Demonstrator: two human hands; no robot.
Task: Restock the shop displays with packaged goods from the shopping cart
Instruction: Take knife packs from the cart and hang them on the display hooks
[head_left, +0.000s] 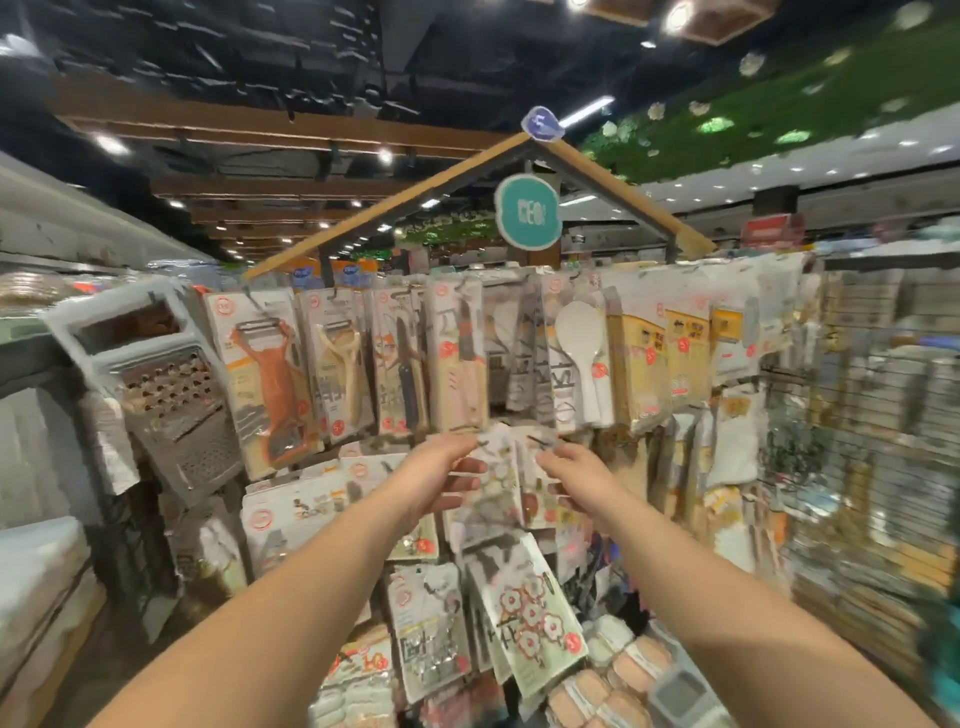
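Both hands are raised to the middle of the hanging display: the left hand has its thumb and fingers pinched on the left edge of a small clear packet, and the right hand grips the packet's right side near its top, so the packet is held between them, just below the upper row of carded goods. That row hangs from the display rack under a little wooden roof: an orange peeler, a cream one beside it, knives, a white rice paddle. A metal box grater hangs tilted at the far left. Lower down, a flower-printed pack leans outward. The step in hand looks like hanging this packet on a peg in the second row (the peg itself is hidden behind the packet and too blurred to pick out). Next, I judge, the packet's hang-hole must be lined up with the peg tip and slid back. The shopping cart is not in view.
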